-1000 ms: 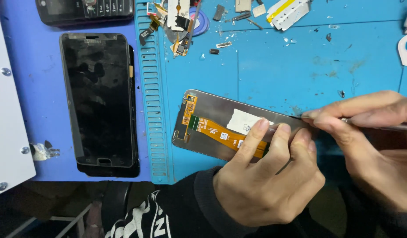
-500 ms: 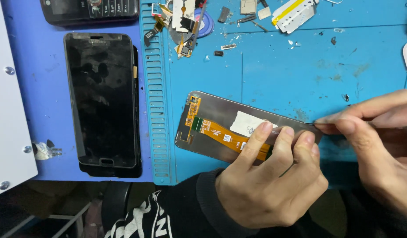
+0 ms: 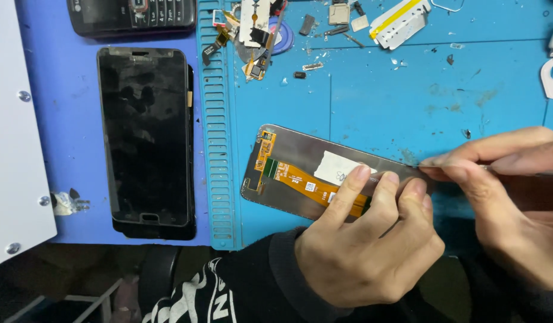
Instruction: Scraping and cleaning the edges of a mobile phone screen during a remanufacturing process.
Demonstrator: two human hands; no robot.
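Presently, on inspection:
Work mat (image 3: 408,90): blue, ribbed strip at its left side; bears all items below.
Black smartphone (image 3: 146,134): face up, left of the ribbed strip, well apart from the hands.
Display panel (image 3: 300,152): task item; lies back side up at mat centre, orange flex cable (image 3: 300,182) and white label showing.
Left hand (image 3: 366,251): fingers pressed flat on the panel, pinning it; not clenched around it.
Right hand (image 3: 509,197): fingers pinched on a thin metal tool (image 3: 423,167), tip at the panel's right edge.
Step in hand: judged as working the panel's edge with the tool.
Next move: calls for a shallow, steady tool angle; flex cable at risk.
Loose parts (image 3: 258,36): scattered at top.
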